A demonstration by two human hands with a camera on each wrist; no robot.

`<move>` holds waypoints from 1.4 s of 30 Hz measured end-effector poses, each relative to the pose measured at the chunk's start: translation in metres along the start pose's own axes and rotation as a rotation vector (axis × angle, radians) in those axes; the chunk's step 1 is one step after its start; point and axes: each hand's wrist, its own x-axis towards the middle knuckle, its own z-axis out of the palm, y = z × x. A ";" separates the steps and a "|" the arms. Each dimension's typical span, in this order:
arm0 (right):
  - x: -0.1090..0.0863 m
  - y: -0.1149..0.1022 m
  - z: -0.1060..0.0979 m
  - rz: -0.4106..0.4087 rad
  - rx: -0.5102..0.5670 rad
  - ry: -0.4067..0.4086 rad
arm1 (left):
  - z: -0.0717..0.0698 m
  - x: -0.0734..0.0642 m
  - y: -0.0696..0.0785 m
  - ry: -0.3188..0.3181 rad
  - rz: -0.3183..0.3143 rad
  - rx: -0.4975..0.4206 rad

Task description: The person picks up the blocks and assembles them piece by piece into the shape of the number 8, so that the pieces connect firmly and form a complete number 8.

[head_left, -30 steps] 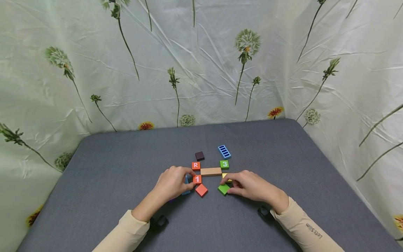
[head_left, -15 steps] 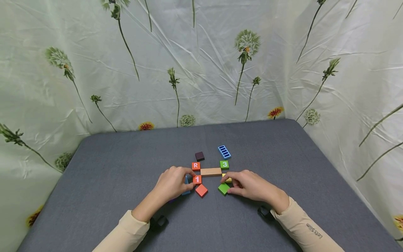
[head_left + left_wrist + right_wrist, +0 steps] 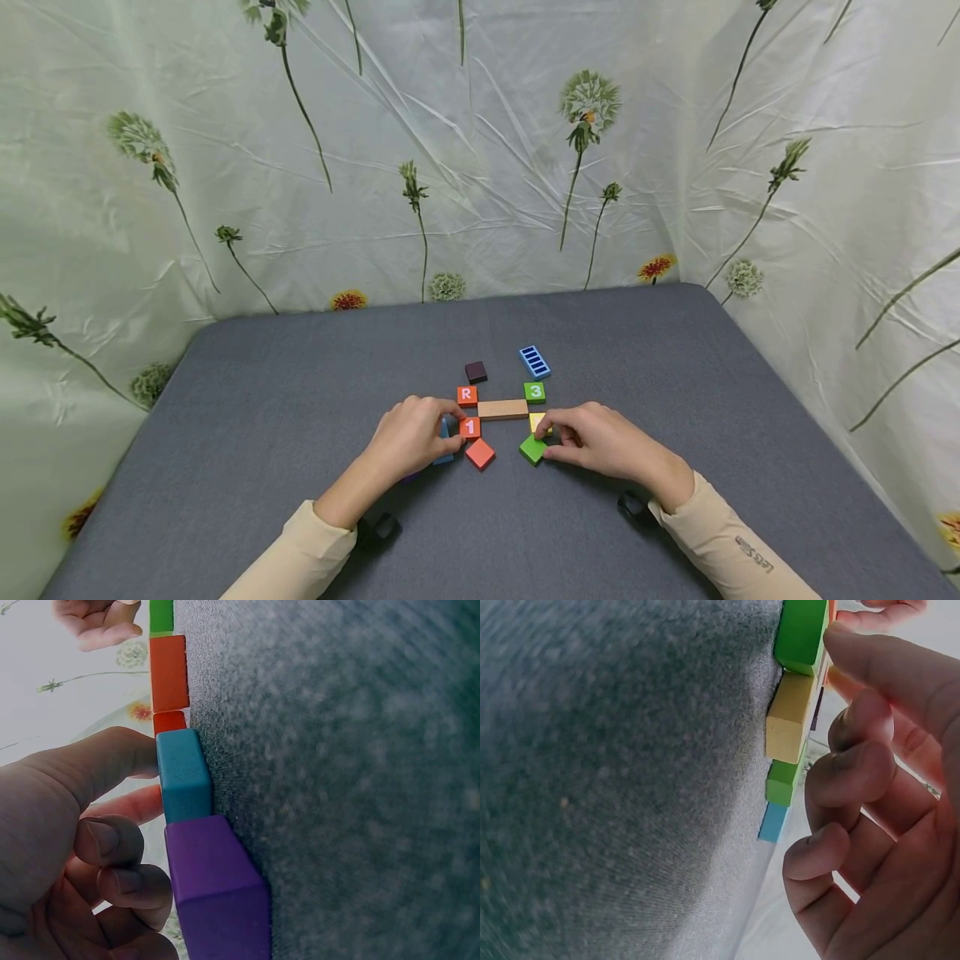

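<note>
My left hand (image 3: 408,431) has thumb and index finger at two edges of the red block marked 1 (image 3: 470,427), pinching it at its left side. Partly under that hand lie a blue block (image 3: 184,776) and a purple block (image 3: 217,885). With thumb and index fingertip, my right hand (image 3: 592,437) pinches a green block (image 3: 532,450) turned cornerwise on the table. Just behind it a yellow block (image 3: 537,422) is partly covered by the index finger. A plain red block (image 3: 480,454) lies cornerwise below the 1 block.
A tan wooden bar (image 3: 502,409) runs between both sides. Behind it sit a red R block (image 3: 467,396), a green 3 block (image 3: 534,392), a dark block (image 3: 476,372) and a blue block with dark bars (image 3: 535,362). Grey cloth covers the table (image 3: 300,375).
The right hand has shifted slightly to the right, its index finger uncovering more of the yellow block. The left hand and the blocks stay where they were.
</note>
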 end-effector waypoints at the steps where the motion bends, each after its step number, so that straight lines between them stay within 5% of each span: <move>1: 0.000 0.000 0.000 -0.002 -0.002 0.001 | 0.000 0.000 0.000 -0.001 -0.001 0.000; 42: 0.003 0.001 0.004 -0.048 -0.036 0.048 | -0.002 0.001 0.000 -0.018 -0.001 -0.002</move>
